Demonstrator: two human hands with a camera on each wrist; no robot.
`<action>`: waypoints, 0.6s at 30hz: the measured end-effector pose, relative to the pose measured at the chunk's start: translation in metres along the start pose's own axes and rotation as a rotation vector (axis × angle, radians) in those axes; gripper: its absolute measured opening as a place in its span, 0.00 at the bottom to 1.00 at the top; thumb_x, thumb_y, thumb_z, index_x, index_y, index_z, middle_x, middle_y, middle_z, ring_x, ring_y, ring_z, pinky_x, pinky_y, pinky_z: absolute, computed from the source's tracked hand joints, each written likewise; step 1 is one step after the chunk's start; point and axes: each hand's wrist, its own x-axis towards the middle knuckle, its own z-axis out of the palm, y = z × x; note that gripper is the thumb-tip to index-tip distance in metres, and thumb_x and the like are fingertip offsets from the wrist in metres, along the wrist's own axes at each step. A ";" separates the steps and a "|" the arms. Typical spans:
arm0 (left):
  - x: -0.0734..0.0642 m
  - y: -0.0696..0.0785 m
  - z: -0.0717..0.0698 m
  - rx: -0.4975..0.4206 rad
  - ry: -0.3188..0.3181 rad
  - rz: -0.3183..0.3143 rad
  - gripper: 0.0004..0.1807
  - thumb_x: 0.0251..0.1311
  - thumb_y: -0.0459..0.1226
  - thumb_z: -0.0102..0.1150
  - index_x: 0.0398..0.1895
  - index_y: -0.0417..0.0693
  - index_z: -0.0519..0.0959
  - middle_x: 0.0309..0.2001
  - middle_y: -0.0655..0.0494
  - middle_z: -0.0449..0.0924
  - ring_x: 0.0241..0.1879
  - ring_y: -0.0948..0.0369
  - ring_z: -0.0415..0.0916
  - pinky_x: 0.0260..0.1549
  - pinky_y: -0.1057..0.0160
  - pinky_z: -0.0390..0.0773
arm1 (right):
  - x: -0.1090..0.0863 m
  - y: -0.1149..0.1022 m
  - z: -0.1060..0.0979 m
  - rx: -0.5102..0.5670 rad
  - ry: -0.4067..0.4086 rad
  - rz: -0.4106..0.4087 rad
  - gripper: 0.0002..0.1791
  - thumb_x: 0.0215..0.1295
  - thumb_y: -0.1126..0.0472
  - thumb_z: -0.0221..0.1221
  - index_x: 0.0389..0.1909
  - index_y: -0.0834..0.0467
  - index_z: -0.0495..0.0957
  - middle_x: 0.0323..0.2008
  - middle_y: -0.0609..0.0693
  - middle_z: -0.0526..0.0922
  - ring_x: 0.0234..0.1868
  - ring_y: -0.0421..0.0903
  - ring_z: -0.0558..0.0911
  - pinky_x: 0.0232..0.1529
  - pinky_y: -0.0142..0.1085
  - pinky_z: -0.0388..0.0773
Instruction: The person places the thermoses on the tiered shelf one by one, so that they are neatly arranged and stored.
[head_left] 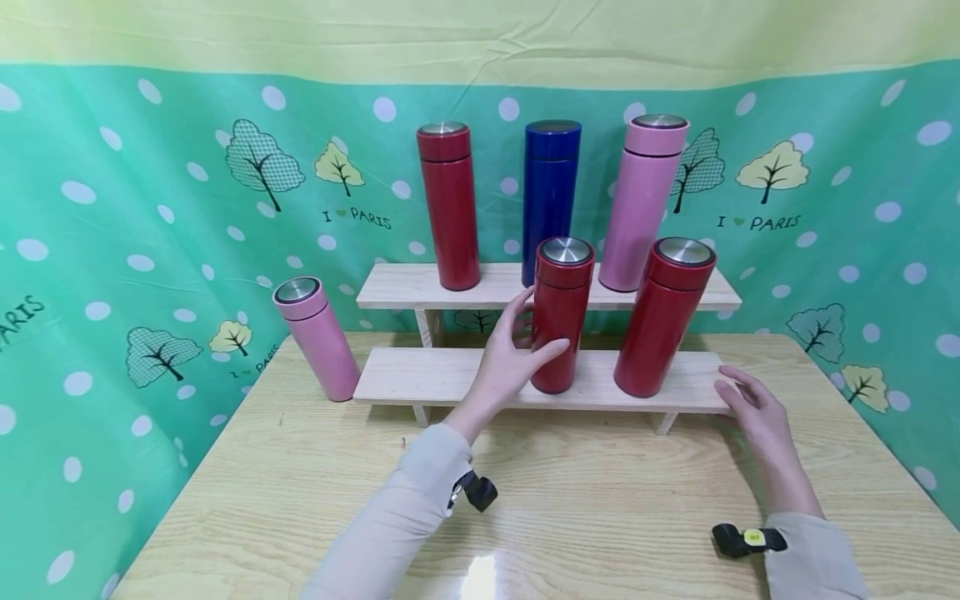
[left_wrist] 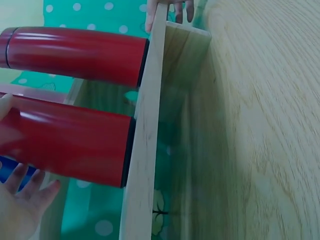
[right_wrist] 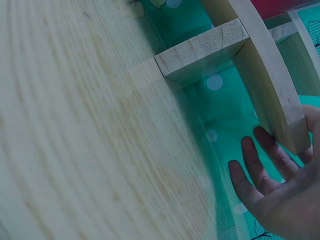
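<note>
On the lower wooden shelf point(head_left: 420, 375) stand two red thermos bottles with steel-topped lids. My left hand point(head_left: 502, 354) holds the left red bottle point(head_left: 557, 333), its thumb across the front and the index finger at the far left side. The other fingers are loose beside it in the left wrist view, where the bottle point(left_wrist: 65, 140) meets the shelf board. The right red bottle point(head_left: 660, 333) is upright, nearer my right hand point(head_left: 761, 417). That hand grips the shelf's right end, fingers below the board point(right_wrist: 275, 85) in the right wrist view.
An upper shelf tier point(head_left: 495, 292) behind carries a red bottle point(head_left: 452, 217), a blue bottle point(head_left: 551, 187) and a pink bottle point(head_left: 641, 217). Another pink bottle point(head_left: 322, 350) stands on the table point(head_left: 555, 500) left of the shelf. A green printed curtain point(head_left: 187, 275) hangs behind.
</note>
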 end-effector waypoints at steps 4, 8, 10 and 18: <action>-0.004 0.002 -0.008 0.024 0.006 0.054 0.43 0.58 0.49 0.70 0.75 0.64 0.59 0.65 0.62 0.70 0.62 0.56 0.70 0.58 0.54 0.73 | 0.000 0.000 0.000 -0.009 -0.002 0.003 0.34 0.70 0.44 0.58 0.73 0.49 0.64 0.74 0.59 0.58 0.42 0.24 0.73 0.41 0.22 0.77; -0.009 0.004 -0.018 0.038 0.017 0.116 0.41 0.60 0.45 0.69 0.74 0.54 0.62 0.65 0.60 0.72 0.64 0.52 0.69 0.59 0.51 0.72 | 0.000 -0.001 0.000 -0.057 -0.001 0.004 0.35 0.70 0.42 0.56 0.74 0.49 0.63 0.75 0.62 0.56 0.43 0.25 0.71 0.42 0.22 0.77; -0.011 0.005 -0.023 0.037 0.024 0.140 0.39 0.60 0.42 0.69 0.74 0.51 0.63 0.65 0.58 0.72 0.64 0.51 0.69 0.59 0.49 0.71 | 0.000 0.000 0.000 -0.056 -0.001 0.003 0.34 0.70 0.42 0.57 0.74 0.48 0.63 0.74 0.61 0.57 0.44 0.25 0.71 0.42 0.22 0.76; -0.026 0.006 -0.052 0.051 0.072 0.175 0.38 0.60 0.35 0.69 0.72 0.45 0.64 0.65 0.48 0.72 0.64 0.51 0.68 0.59 0.46 0.70 | 0.000 0.000 -0.001 0.028 -0.003 0.000 0.30 0.69 0.46 0.60 0.70 0.46 0.68 0.66 0.53 0.66 0.40 0.24 0.75 0.40 0.22 0.77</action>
